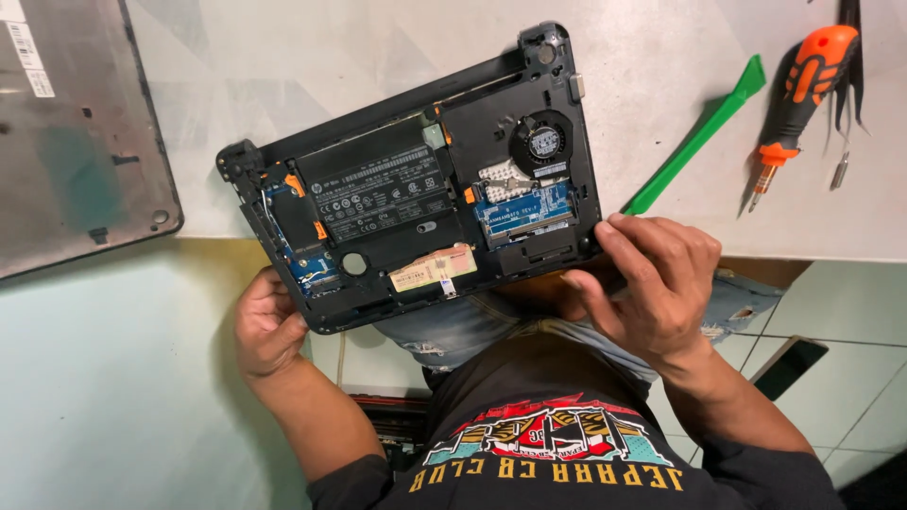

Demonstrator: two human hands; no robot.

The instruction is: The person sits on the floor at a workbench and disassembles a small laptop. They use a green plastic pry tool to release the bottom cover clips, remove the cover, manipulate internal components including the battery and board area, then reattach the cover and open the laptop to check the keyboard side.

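In the head view, an opened laptop base (416,179) is lying with its underside up and its cover off, tilted across the near edge of the pale surface (661,57) and overhanging it toward the person; its insides are showing: a black battery pack (383,189) in the middle, a round cooling fan (541,142) near the far right corner, a blue memory board (522,212) just below the fan, and a small pinkish label (433,267) near the front edge; the left hand (267,326) is curling closed around the base's near left corner, gripping it from below; the right hand (657,283) is closing on the near right corner, thumb and fingers pinching the edge of the base; a long green plastic pry tool (699,132) is lying on the surface just beyond the right hand, slanting toward the far right; an orange and black screwdriver (803,85) is resting farther right, with a loose metal bit (839,170) beside it; a grey laptop cover (71,132) is lying at the left, well apart from the base.
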